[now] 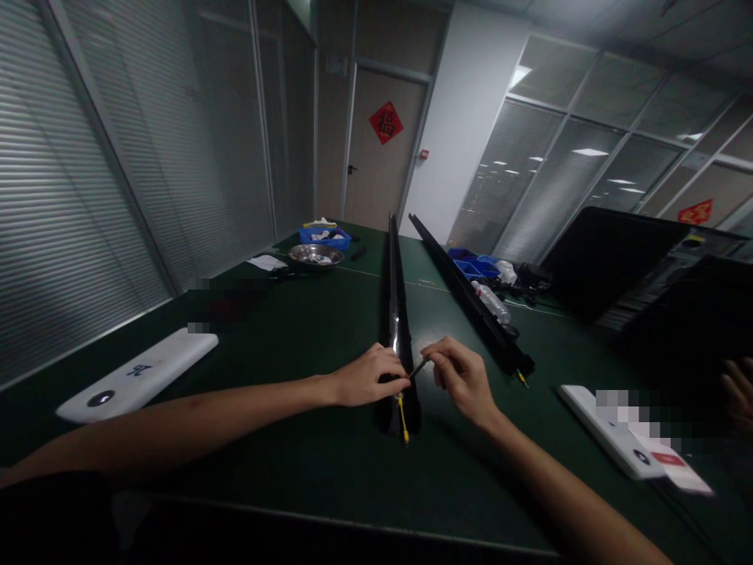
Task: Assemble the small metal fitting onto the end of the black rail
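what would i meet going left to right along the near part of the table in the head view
white oblong flat device → left hand, curled on the long black rail → right hand, pinching a thin dark stick → second white oblong device → another person's hand

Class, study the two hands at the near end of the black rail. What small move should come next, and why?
Probably slide the tool's tip into the rail beside the left hand. The right hand pinches the thin tool, which is aimed at the rail's near end. The left hand grips the rail there, and a yellow cable lies at that end.
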Demonstrator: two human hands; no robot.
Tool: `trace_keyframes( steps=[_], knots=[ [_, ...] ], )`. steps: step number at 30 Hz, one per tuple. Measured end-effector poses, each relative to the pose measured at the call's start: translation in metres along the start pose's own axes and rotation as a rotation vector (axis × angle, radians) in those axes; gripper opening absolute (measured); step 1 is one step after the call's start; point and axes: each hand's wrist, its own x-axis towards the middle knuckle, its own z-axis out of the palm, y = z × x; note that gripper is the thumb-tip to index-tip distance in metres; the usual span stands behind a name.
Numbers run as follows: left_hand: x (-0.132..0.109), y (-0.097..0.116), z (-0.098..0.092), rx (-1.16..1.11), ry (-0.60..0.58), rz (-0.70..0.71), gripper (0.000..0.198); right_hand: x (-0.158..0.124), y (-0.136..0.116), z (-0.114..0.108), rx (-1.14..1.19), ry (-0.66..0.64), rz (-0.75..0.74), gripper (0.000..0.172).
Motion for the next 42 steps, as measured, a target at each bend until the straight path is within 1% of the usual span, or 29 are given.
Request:
trace_keyframes(
  steps=[3, 6, 10, 14, 20, 24, 29, 32, 35, 38, 42],
  knots=[
    [0.000, 0.000, -0.001, -0.005, -0.012, 0.001, 0.025, 0.000, -0.006, 0.001, -0.081, 0.023, -0.006, 0.019],
    [0.000, -0.001, -0.001, 0.002, -0.019, -0.001, 0.026, 0.000, -0.010, 0.002, -0.141, 0.018, -0.015, 0.018],
    [0.000, -0.001, 0.000, 0.000, -0.017, -0.004, 0.029, 0.000, -0.004, 0.002, -0.087, 0.016, 0.004, 0.020],
    [0.000, 0.000, 0.000, 0.008, -0.004, -0.001, 0.027, 0.001, 0.002, 0.000, -0.015, -0.008, -0.006, 0.022],
    [0.000, 0.000, 0.000, 0.019, 0.000, 0.008, 0.027, 0.000, -0.007, 0.001, -0.092, 0.020, -0.026, 0.019],
    [0.000, -0.001, 0.000, 0.001, -0.007, 0.009, 0.028, 0.000, -0.009, 0.001, -0.127, 0.009, -0.009, 0.020],
    [0.000, -0.001, 0.000, 0.002, -0.005, -0.002, 0.029, 0.002, 0.000, -0.001, -0.037, -0.021, 0.002, 0.025],
    [0.000, 0.001, -0.001, 0.004, -0.005, -0.010, 0.032, 0.003, 0.000, -0.002, 0.003, -0.031, -0.004, 0.025],
    [0.000, 0.002, -0.002, -0.002, -0.011, -0.009, 0.032, 0.002, -0.006, -0.001, -0.050, -0.006, 0.001, 0.022],
    [-0.001, 0.001, -0.002, -0.006, -0.009, -0.002, 0.032, 0.001, -0.011, 0.000, -0.112, 0.024, 0.014, 0.023],
    [-0.001, -0.002, 0.001, -0.011, -0.004, 0.000, 0.030, 0.001, -0.007, 0.000, -0.124, 0.012, 0.018, 0.026]
  ],
)
